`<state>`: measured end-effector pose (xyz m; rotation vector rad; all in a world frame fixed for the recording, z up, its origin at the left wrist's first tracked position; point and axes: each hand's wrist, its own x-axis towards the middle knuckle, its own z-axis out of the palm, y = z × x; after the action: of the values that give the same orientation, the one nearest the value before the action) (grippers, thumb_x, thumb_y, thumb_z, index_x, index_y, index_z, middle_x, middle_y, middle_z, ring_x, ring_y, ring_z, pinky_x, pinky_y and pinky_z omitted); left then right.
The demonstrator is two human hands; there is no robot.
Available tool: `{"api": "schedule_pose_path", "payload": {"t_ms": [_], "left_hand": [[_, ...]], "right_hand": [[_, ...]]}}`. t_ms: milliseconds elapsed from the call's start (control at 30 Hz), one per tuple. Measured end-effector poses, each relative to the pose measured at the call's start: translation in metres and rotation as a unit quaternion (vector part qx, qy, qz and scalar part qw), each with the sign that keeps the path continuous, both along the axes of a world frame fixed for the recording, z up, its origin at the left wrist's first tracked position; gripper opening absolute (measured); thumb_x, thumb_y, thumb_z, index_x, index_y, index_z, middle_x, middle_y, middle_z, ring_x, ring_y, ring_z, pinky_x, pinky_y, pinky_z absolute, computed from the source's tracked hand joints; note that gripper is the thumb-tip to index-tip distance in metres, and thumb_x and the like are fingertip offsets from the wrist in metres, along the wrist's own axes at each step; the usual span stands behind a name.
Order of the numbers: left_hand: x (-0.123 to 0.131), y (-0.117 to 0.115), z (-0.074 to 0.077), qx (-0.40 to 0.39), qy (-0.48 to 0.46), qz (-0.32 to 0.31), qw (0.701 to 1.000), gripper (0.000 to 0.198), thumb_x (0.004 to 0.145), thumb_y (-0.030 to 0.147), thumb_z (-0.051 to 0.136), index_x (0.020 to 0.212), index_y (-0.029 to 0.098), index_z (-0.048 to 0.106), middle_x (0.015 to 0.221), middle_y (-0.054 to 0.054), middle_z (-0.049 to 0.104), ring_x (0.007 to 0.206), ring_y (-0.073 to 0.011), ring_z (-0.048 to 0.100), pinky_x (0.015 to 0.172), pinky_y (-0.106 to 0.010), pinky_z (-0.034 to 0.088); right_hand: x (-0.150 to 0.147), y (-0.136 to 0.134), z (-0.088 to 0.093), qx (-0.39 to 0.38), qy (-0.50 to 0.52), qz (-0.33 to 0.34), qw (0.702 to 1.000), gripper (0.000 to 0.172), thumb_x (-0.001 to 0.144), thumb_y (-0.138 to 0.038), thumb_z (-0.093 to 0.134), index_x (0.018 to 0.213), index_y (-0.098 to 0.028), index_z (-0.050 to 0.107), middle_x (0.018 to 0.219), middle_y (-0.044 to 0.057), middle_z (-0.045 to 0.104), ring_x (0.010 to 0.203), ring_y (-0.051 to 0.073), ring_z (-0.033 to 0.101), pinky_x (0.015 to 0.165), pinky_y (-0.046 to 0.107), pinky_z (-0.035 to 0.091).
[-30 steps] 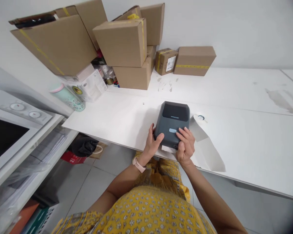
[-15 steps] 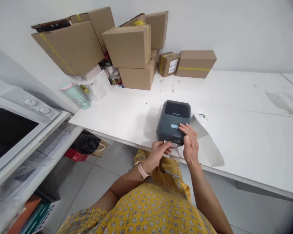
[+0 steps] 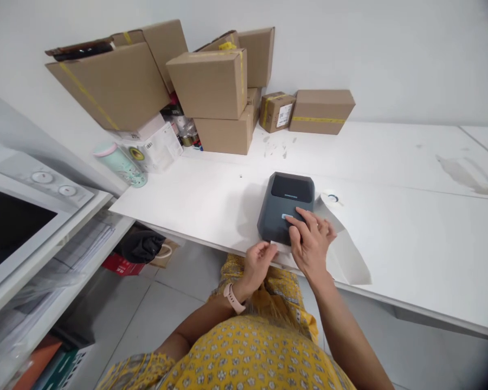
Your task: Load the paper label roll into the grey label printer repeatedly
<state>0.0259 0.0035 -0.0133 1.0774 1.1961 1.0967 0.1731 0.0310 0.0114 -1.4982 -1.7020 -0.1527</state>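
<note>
Grip: left hand pinching paper, right hand unclenched | Step: apparently pressing printer button | Next: calls for steady pinch

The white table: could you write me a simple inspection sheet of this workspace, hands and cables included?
Surface: white table, greyish marks toward the back and right.
Things in use: dark device with a pale button; white paper at its near edge.
Clutter: curling paper strip right of the device; cardboard boxes stacked behind; green flask at left.
Hands: right hand has a fingertip at the button; left hand is by the near-edge paper, grip unclear.
Cables: nothing seen.
Surroundings: microwave at left, tiled floor, pale wall.
</note>
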Motion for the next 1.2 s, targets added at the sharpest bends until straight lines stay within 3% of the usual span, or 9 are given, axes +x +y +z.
{"api": "schedule_pose_path", "payload": {"t_ms": [167, 267, 367, 500, 700, 833, 1000, 1133, 1200], "left_hand": [[-0.015, 0.017, 0.015, 0.128, 0.080, 0.160, 0.976, 0.031, 0.095, 0.048, 0.049, 0.105, 0.022, 0.062, 0.106, -0.005, 0.066, 0.097, -0.0179, 0.061, 0.090, -0.031, 0.047], [-0.014, 0.032, 0.023, 0.147, 0.079, 0.092, 0.982, 0.045, 0.097, 0.049, 0.045, 0.134, 0.025, 0.053, 0.144, -0.008, 0.052, 0.133, -0.0220, 0.048, 0.113, -0.036, 0.037], [-0.010, 0.039, 0.027, 0.131, 0.069, 0.034, 0.988, 0.052, 0.098, 0.052, 0.042, 0.143, 0.025, 0.047, 0.155, -0.006, 0.041, 0.145, -0.0228, 0.035, 0.121, -0.037, 0.027], [-0.008, 0.047, 0.039, 0.148, 0.038, 0.036, 0.988, 0.056, 0.098, 0.056, 0.038, 0.143, 0.024, 0.049, 0.155, -0.005, 0.044, 0.145, -0.0241, 0.036, 0.122, -0.038, 0.028], [-0.004, 0.095, 0.067, 0.213, -0.019, 0.035, 0.976, 0.048, 0.099, 0.049, 0.037, 0.141, 0.026, 0.047, 0.145, -0.006, 0.054, 0.137, -0.0227, 0.048, 0.116, -0.040, 0.036], [0.002, 0.127, 0.057, 0.185, 0.083, 0.022, 0.979, 0.046, 0.091, 0.029, 0.052, 0.136, 0.019, 0.050, 0.139, -0.013, 0.059, 0.134, -0.0251, 0.051, 0.112, -0.041, 0.038], [0.007, 0.139, 0.037, 0.112, 0.269, -0.047, 0.956, 0.067, 0.076, 0.018, 0.062, 0.142, 0.018, 0.046, 0.133, -0.015, 0.063, 0.126, -0.0321, 0.056, 0.106, -0.046, 0.042], [0.008, 0.143, 0.033, 0.090, 0.316, -0.051, 0.943, 0.080, 0.073, 0.018, 0.065, 0.148, 0.019, 0.038, 0.131, -0.015, 0.065, 0.122, -0.0352, 0.059, 0.102, -0.046, 0.043], [0.008, 0.143, 0.031, 0.099, 0.295, -0.045, 0.949, 0.081, 0.071, 0.018, 0.068, 0.147, 0.020, 0.041, 0.127, -0.014, 0.067, 0.121, -0.0351, 0.060, 0.103, -0.044, 0.042]], "right_hand": [[0.001, 0.004, -0.002, -0.012, -0.005, 0.013, 1.000, 0.020, 0.097, -0.033, 0.052, 0.109, -0.033, 0.068, 0.134, 0.001, 0.063, 0.143, 0.029, 0.038, 0.117, 0.063, 0.007], [0.005, -0.002, -0.010, -0.043, 0.074, 0.040, 0.995, 0.030, 0.100, -0.039, 0.042, 0.120, -0.032, 0.063, 0.149, 0.005, 0.050, 0.146, 0.030, 0.033, 0.116, 0.066, 0.017], [0.008, -0.012, -0.021, -0.049, 0.191, 0.047, 0.979, 0.045, 0.102, -0.043, 0.031, 0.144, -0.033, 0.046, 0.160, 0.008, 0.033, 0.148, 0.031, 0.030, 0.114, 0.067, 0.025], [0.014, -0.012, -0.017, -0.039, 0.255, 0.055, 0.965, 0.053, 0.103, -0.045, 0.023, 0.154, -0.031, 0.031, 0.161, 0.009, 0.031, 0.149, 0.030, 0.030, 0.117, 0.065, 0.023], [0.029, 0.043, 0.039, 0.026, 0.215, 0.087, 0.972, 0.057, 0.103, -0.050, 0.022, 0.156, -0.031, 0.026, 0.160, 0.006, 0.033, 0.148, 0.027, 0.031, 0.120, 0.055, 0.027], [0.037, 0.100, 0.073, 0.088, 0.191, 0.088, 0.974, 0.059, 0.102, -0.052, 0.026, 0.156, -0.029, 0.023, 0.159, 0.009, 0.032, 0.148, 0.025, 0.031, 0.120, 0.052, 0.029], [0.058, 0.158, 0.099, 0.062, 0.182, 0.071, 0.979, 0.063, 0.100, -0.055, 0.030, 0.155, -0.026, 0.021, 0.157, 0.012, 0.035, 0.146, 0.027, 0.034, 0.117, 0.054, 0.032], [0.061, 0.154, 0.098, 0.136, 0.157, 0.016, 0.978, 0.061, 0.096, -0.051, 0.044, 0.150, -0.024, 0.033, 0.150, 0.015, 0.042, 0.135, 0.030, 0.046, 0.111, 0.053, 0.038], [0.054, 0.138, 0.086, 0.087, 0.091, -0.006, 0.992, 0.045, 0.099, -0.042, 0.037, 0.137, -0.020, 0.049, 0.134, 0.015, 0.057, 0.120, 0.027, 0.058, 0.102, 0.047, 0.046]]}}
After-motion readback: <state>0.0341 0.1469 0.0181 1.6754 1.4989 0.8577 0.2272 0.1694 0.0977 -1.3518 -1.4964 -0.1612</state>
